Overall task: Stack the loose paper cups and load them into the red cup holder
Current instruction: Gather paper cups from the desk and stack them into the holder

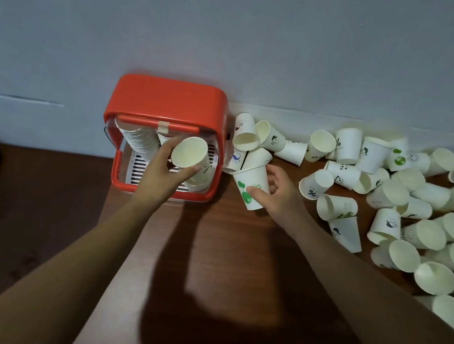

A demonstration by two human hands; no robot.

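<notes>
Our forearms cross the wooden table (pixel 208 256), each hand gripping a paper cup.
Left hand (pixel 161 171) curls round a smooth tapered cup (pixel 190 153), mouth towards us, axis tilted, over the glossy red holder (pixel 169 99). Right hand (pixel 278 193) clasps a green-print cup (pixel 248 186), base towards us. Loose cups (pixel 391 195) sprawl to its right.

Cup pile (pixel 427 235) partly past rt edge

Red cup holder (pixel 169 96), green-printed white cup (pixel 250 186), brown table (pixel 208 256).
</notes>
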